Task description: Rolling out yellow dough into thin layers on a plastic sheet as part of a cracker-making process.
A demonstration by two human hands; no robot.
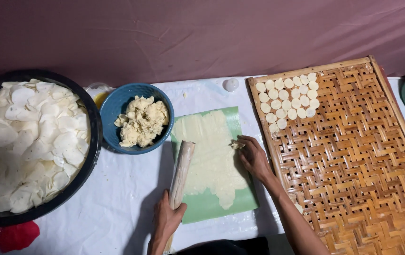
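At lower centre, the left hand (168, 219) is clamped around a plastic-wrapped wooden rolling pin (181, 174), beside thin pale dough (212, 158) spread on a green sheet (202, 208). The right hand (254, 158) pinches a small dough scrap (235, 145) at the sheet's right edge.

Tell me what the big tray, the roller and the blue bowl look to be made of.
Tray: woven bamboo or cane strips, glossy tan, in a pale wood frame. Roller, gripped by the left hand: looks like wood, apparently wrapped in clear film, since it glints. Blue bowl: smooth and shiny, plastic or enamel; cannot tell which.
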